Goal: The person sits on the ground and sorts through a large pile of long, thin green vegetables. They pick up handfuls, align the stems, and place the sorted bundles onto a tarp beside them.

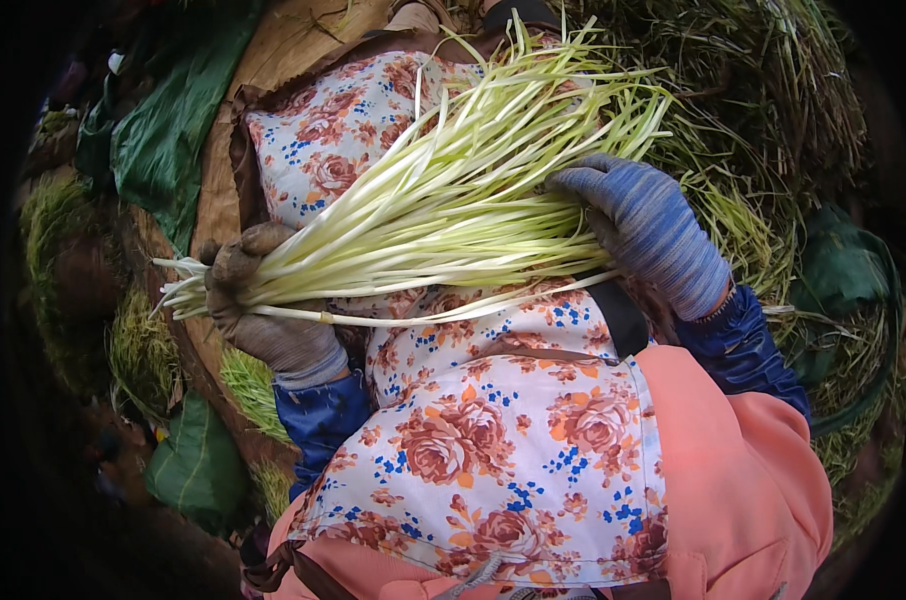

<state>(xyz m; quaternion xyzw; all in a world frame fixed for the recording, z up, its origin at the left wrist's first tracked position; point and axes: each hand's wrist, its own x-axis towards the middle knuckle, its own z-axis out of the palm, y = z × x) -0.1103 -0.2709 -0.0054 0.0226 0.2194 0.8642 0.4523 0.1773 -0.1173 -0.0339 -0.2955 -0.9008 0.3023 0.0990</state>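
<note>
A bundle of long pale yellow-green stalks, like blanched garlic chives (423, 202), lies slantwise above my lap. My left hand (261, 300), in a soiled knitted glove, is closed around the white stem ends at the left. One longer stalk bends away along the bundle's lower edge. At the right, my right hand (640, 217), in a blue knitted glove, touches the leafy part, its fingertips partly hidden among the leaves. Beneath the bundle is a floral apron (490, 450), worn over a salmon-coloured garment.
Heaped green leaves and stalks (753, 97) lie at the upper right. A green sheet (167, 127) hangs over brown board at the upper left. More green bunches (143, 345) lie at the left, near a green bag (197, 465). Another green bag (843, 277) is at the right.
</note>
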